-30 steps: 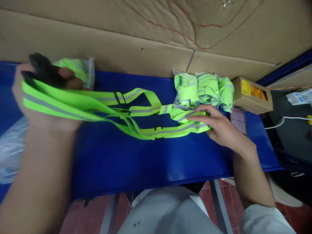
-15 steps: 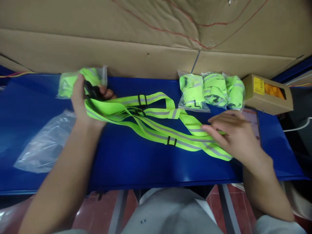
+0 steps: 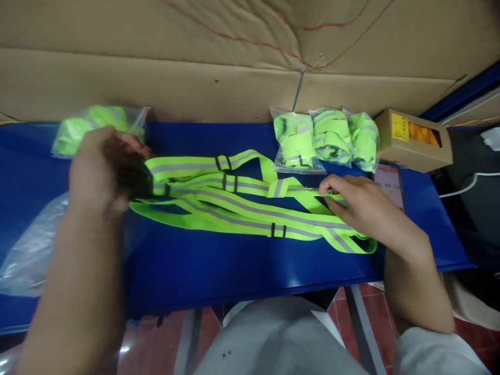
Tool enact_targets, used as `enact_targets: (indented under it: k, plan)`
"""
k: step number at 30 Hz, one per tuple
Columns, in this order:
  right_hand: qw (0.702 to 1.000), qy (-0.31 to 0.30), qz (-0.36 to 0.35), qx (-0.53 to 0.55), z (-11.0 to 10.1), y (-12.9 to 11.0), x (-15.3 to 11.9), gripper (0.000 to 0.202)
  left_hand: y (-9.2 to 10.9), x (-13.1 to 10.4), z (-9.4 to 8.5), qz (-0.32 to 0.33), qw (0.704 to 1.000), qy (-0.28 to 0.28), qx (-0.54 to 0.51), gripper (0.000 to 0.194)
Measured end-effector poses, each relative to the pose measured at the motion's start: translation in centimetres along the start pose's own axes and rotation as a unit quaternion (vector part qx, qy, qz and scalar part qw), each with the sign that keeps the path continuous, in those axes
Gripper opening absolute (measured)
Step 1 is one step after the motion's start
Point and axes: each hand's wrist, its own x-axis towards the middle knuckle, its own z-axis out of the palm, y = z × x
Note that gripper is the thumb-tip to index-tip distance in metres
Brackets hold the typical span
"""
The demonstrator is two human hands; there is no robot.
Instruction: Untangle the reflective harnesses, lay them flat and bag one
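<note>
Bright yellow-green reflective straps (image 3: 242, 200) with grey stripes and black sliders stretch lengthwise over the blue table. At their left end my left hand (image 3: 101, 172) is closed round a black buckle part (image 3: 136, 179), which is dark and blurred. My right hand (image 3: 359, 205) pinches the straps near their right end, thumb and forefinger on a green band. Looped ends of the straps show below my right palm. The middle of the straps lies spread in several roughly parallel bands.
Bagged green straps lie at the back left (image 3: 94, 125) and back right (image 3: 295, 140). A cardboard box (image 3: 417, 140) and a phone (image 3: 390, 185) are at the right. A clear plastic bag (image 3: 31, 250) lies left on the blue table (image 3: 234, 271). Cardboard (image 3: 156, 86) lines the back.
My left hand has moved left and turned, drawing the straps straighter and flatter. My right thumb and forefinger have closed on a band. The whole view has shifted slightly.
</note>
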Motion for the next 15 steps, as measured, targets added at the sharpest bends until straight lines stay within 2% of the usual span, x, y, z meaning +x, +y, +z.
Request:
enact_targets:
  k: [2, 4, 6, 8, 11, 15]
  plan:
    - [0.999, 0.028, -0.024, 0.012, -0.2, 0.7, 0.0, 0.015, -0.2, -0.3, -0.3, 0.004, 0.998, 0.016, 0.053, 0.029]
    - [0.998, 0.025, -0.048, 0.026, -0.1, 1.2, -0.1, 0.019, 0.1, -1.1, -0.4, 0.071, 0.978, 0.017, 0.194, 0.028]
    - [0.996, -0.005, -0.077, 0.053, -0.1, 1.3, -0.2, 0.018, 1.0, -2.5, -0.4, 0.152, 0.929, 0.006, 0.337, 0.033]
    - [0.989, -0.045, -0.098, 0.105, -0.4, 1.1, -0.3, 0.014, 2.3, -3.9, -0.2, 0.212, 0.882, -0.005, 0.422, 0.038]
    - [0.98, -0.044, -0.082, 0.178, -1.0, 0.2, -0.2, 0.018, 4.4, -5.9, 0.3, 0.273, 0.845, -0.034, 0.459, 0.045]
    - [0.989, 0.051, 0.018, 0.137, -0.7, -0.2, 0.6, 0.023, 5.2, -7.4, 1.0, 0.334, 0.815, -0.13, 0.456, 0.047]
